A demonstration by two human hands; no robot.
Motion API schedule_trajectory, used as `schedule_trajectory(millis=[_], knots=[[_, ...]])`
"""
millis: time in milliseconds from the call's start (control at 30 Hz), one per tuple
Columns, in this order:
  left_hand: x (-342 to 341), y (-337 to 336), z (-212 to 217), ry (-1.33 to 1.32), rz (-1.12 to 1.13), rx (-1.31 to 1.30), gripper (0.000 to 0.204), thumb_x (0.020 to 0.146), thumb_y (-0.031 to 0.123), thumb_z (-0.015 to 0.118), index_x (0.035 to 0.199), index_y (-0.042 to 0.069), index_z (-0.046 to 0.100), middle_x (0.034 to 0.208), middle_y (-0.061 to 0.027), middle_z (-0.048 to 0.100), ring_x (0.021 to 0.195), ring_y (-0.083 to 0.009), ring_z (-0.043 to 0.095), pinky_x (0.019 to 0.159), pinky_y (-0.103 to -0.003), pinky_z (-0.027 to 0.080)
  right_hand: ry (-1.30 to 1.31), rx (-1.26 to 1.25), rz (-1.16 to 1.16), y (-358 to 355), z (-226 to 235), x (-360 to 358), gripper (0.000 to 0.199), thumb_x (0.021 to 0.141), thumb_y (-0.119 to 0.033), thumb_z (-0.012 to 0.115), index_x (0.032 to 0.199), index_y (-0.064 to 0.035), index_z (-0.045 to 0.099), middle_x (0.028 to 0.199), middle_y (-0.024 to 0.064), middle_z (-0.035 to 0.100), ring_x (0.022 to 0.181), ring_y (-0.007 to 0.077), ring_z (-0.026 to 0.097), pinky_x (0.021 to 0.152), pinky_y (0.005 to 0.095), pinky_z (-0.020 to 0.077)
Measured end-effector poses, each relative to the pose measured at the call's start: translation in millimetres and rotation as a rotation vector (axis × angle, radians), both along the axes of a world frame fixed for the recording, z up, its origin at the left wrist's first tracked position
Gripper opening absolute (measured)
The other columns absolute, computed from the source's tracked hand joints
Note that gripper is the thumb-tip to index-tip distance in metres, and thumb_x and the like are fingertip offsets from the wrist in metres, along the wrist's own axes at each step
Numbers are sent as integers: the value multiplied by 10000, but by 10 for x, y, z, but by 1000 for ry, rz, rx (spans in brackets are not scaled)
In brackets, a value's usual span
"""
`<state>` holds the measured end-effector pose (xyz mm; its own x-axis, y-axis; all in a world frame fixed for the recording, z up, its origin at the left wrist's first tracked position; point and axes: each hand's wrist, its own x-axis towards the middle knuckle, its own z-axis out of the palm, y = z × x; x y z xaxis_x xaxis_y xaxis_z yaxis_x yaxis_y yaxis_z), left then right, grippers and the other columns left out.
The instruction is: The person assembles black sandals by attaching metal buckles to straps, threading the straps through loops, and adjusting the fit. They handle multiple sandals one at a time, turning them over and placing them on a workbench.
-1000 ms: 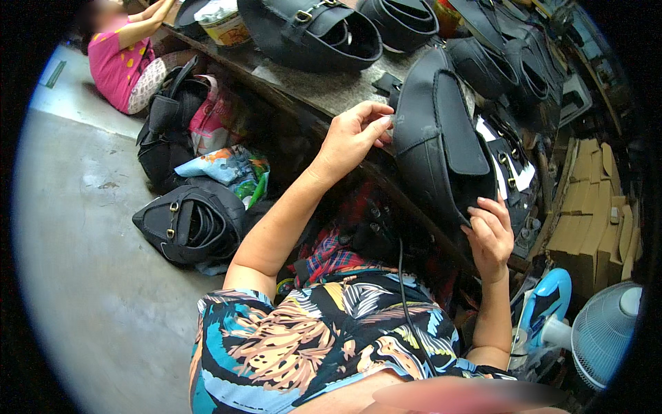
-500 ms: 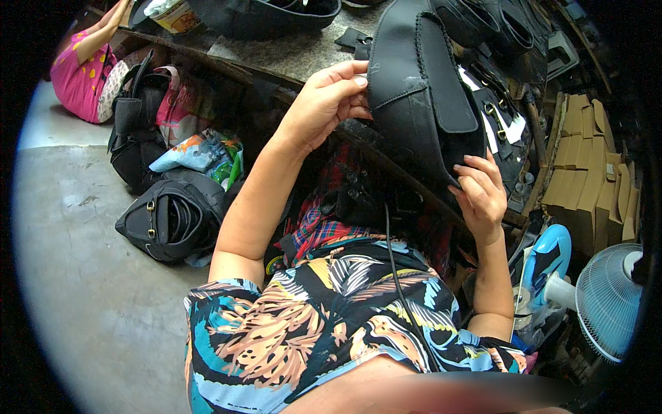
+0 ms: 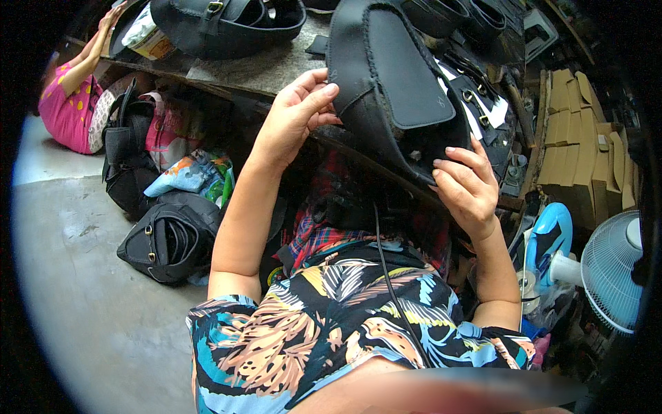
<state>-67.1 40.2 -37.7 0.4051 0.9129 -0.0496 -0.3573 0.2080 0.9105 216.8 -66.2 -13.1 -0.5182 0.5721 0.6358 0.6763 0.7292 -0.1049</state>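
Note:
A black leather shoe upper (image 3: pixel 407 83), with a puckered seam round its long rounded panel, is held up between my two hands above the table's near edge. My left hand (image 3: pixel 298 110) pinches its left edge, thumb on the near side and fingers bent. My right hand (image 3: pixel 470 183) grips the lower right rim of the opening with curled fingers. Under the panel's squared end the dark inside of the upper shows, with a small pale spot. Several other black uppers (image 3: pixel 231 31) lie on the table beyond, some with brass-coloured buckles.
Strap pieces with buckles (image 3: pixel 483 103) and white paper lie to the right. Cardboard boxes (image 3: pixel 576 145) and a blue-and-white fan (image 3: pixel 614 269) stand further right. Stacked black uppers (image 3: pixel 169 238) and bags sit on the floor at left, near a person in pink (image 3: pixel 69 114).
The upper has tilted in my hands, so its panel faces me more and the opening below shows wider. The whole view has shifted slightly; both hands keep their hold.

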Motion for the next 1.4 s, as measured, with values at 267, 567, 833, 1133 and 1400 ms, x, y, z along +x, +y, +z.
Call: schedule_trajectory(millis=[267, 567, 833, 1133, 1400], knots=[[11, -112, 111, -58, 194, -26, 839, 818, 160, 752, 1457, 3, 231, 1236, -132, 564, 1061, -190, 608, 828, -294, 500, -93, 87, 102, 129, 105, -267, 186, 700, -137, 722, 878, -132, 670, 920, 1, 658, 999, 208, 625, 1053, 513, 430], [-432, -225, 66, -501, 376, -174, 642, 777, 108, 654, 1340, -6, 370, 1253, -163, 540, 1166, -289, 555, 1029, -428, 456, 69, 220, 271, 463, 461, -385, 275, 832, -336, 688, 1090, -241, 677, 1198, 58, 631, 1073, 253, 584, 986, 448, 496], [-1091, -557, -114, -493, 605, -170, 499, 816, 241, 609, 1224, -39, 541, 1133, -156, 648, 982, -277, 646, 909, -397, 525, 82, -56, -16, 1538, 190, -201, 204, 855, -87, 686, 1059, -86, 702, 981, 79, 696, 985, 250, 634, 843, 341, 515], [-1080, -496, -86, -594, 507, -94, 481, 849, 251, 606, 1201, -71, 543, 1104, -182, 657, 979, -289, 659, 901, -429, 542, -110, -372, -143, 1954, -84, -626, 631, 778, -501, 722, 1257, -108, 604, 1168, 144, 645, 1124, 327, 566, 938, 425, 478], [-562, -283, 96, -610, 444, -128, 542, 803, 155, 599, 1295, -20, 454, 1248, -183, 562, 1156, -285, 563, 1011, -398, 462, -251, -331, -353, 1938, -200, -459, 423, 776, -373, 691, 1122, -130, 682, 1074, 112, 645, 1050, 304, 617, 905, 417, 501]])
